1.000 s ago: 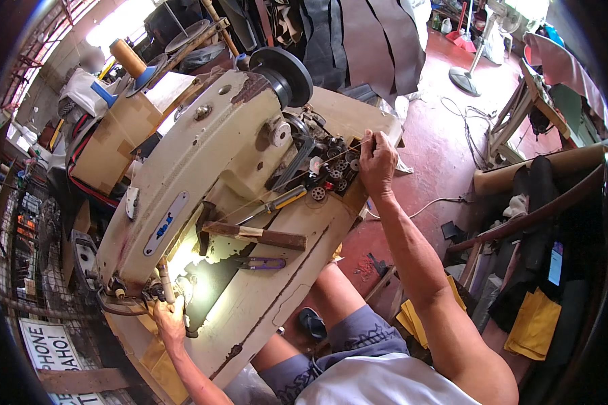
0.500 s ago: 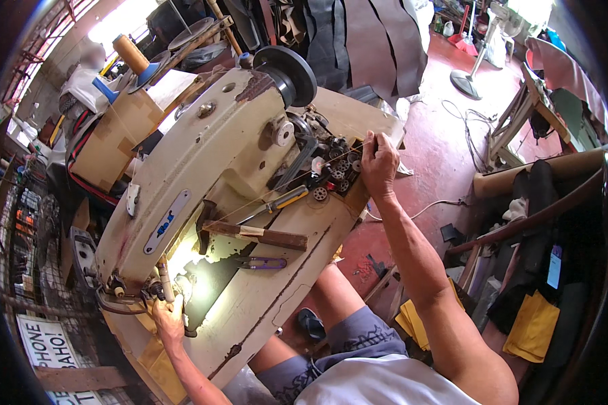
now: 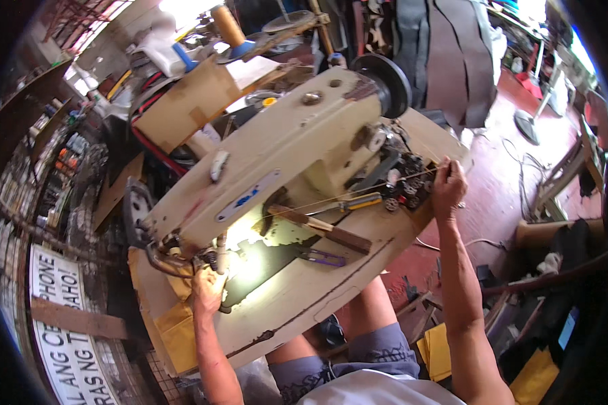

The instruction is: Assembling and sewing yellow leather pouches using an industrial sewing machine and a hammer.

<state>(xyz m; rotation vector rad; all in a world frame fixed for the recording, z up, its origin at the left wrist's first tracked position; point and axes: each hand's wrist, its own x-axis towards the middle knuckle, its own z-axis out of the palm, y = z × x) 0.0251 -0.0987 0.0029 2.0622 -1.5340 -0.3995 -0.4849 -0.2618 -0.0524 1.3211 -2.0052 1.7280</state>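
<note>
A beige sewing machine (image 3: 284,158) stands on a worn pale table (image 3: 277,324), its lamp glaring around the needle area. Beside the needle bar, my left hand (image 3: 208,291) is closed at the presser foot; its fingertips partly hide whatever they pinch. My right hand (image 3: 449,185) is closed in a pinch on a thin thread (image 3: 385,183), above the right end of the table. That thread stretches taut across the machine bed toward the needle end. Under it lie a hammer (image 3: 317,226), a yellow-handled cutter (image 3: 361,202) and purple thread snips (image 3: 323,258).
Bobbins and small metal parts (image 3: 402,185) fill a tray near my right hand. The black handwheel (image 3: 388,84) rises at the machine's far end. Behind stand a cardboard box (image 3: 186,104) and a thread cone (image 3: 228,25). Yellow pieces (image 3: 179,331) lie at the table's left end.
The view has swung, so the machine and table appear farther right. Both hands keep nearly the same places at the machine, and the thread stays taut.
</note>
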